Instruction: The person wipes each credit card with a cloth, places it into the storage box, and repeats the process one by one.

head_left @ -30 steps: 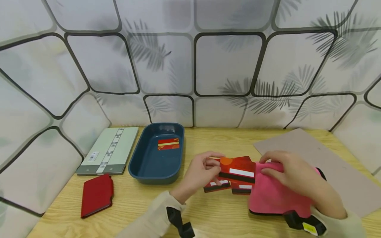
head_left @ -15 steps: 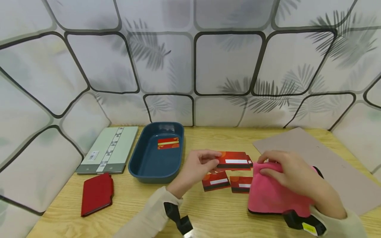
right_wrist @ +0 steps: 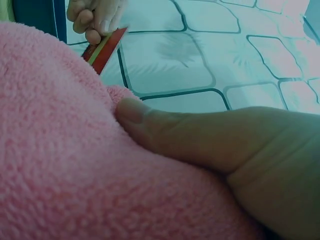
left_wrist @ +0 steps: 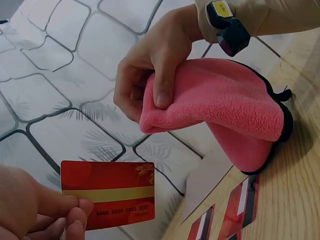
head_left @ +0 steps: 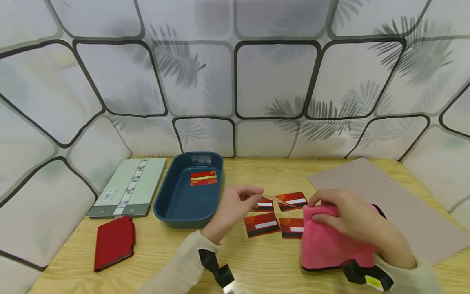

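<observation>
My left hand (head_left: 235, 206) pinches a red bank card (left_wrist: 110, 182) with a gold stripe by one end, between thumb and fingers. In the head view that card is seen nearly edge-on, above the table. My right hand (head_left: 349, 216) grips the folded edge of a pink cloth (head_left: 330, 245) with dark trim, thumb on top, fingers partly hidden behind it. The cloth also fills much of the right wrist view. Between the hands several red cards lie on the table, among them a front-left card (head_left: 262, 224) and a back-right card (head_left: 291, 201).
A blue tray (head_left: 158, 208) holding one red card (head_left: 203, 178) stands left of my left hand. Farther left are a pale green folder (head_left: 154, 175) and a dark red notebook (head_left: 114, 243). A grey-beige board (head_left: 396, 208) lies at right, behind the pink cloth.
My left hand has drawn slightly leftward and tilted the held card from face-on to nearly edge-on, uncovering the cards behind it. The right hand keeps its grip on the pink cloth.
</observation>
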Available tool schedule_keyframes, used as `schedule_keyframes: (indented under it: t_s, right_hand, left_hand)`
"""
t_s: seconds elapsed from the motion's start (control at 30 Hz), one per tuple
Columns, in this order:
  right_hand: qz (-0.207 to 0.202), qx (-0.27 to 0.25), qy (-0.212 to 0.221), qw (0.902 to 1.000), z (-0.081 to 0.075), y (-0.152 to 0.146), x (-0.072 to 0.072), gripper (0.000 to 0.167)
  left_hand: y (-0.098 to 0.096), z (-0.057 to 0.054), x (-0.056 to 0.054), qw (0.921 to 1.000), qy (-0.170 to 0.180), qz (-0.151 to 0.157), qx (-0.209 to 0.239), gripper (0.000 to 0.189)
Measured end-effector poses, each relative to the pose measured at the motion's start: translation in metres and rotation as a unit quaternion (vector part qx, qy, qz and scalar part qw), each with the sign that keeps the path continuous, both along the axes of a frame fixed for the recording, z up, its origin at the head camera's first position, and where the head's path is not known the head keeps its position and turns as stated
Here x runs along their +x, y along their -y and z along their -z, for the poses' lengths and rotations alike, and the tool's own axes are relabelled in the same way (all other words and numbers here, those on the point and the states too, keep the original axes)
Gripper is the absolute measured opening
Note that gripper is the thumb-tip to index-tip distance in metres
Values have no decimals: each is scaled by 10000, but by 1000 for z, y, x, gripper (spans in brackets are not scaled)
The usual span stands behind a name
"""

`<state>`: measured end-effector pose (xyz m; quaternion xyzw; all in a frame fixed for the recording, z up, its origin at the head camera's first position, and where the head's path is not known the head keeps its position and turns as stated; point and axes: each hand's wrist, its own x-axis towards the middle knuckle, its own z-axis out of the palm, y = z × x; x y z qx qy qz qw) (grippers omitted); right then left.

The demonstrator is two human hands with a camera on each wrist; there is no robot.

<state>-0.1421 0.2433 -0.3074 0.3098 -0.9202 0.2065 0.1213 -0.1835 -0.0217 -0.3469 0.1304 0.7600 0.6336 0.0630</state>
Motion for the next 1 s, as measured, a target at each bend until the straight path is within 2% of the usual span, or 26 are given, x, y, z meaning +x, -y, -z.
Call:
schedule_keyframes:
  t_s: [0.13,0.23,0.43,0.6,0.67,0.83,1.0]
  right_hand:
    - [236,64,364,9990,-5,1,2,26]
    - [295,65,534,9981,-6,2,2,25]
    - [175,-60,447,9988,-2,6,2,24]
    - [78,-174,271,9994,0,9,2,23]
    - [91,-194,332,9992,0,11,2,22]
    - [417,-96,658,9969,-3,16,2,21]
    - [854,104,549,9948,-5,18,1,24]
  left_hand:
    - [-1,1,-1,9996,-181,42,-195,13]
    - [-2,3,0,9988,-267,-149,-379,10]
    - [-2,2,3,9936,-376,-748,-753,9]
    - [-4,4,1,9906,-503,-966,-828,10]
    - [-5,5,1,9915,-621,-862,-745,10]
    - [-7,10,1,9976,-641,-104,-237,9]
    - [-12,11,5,9973,-532,515,12,12]
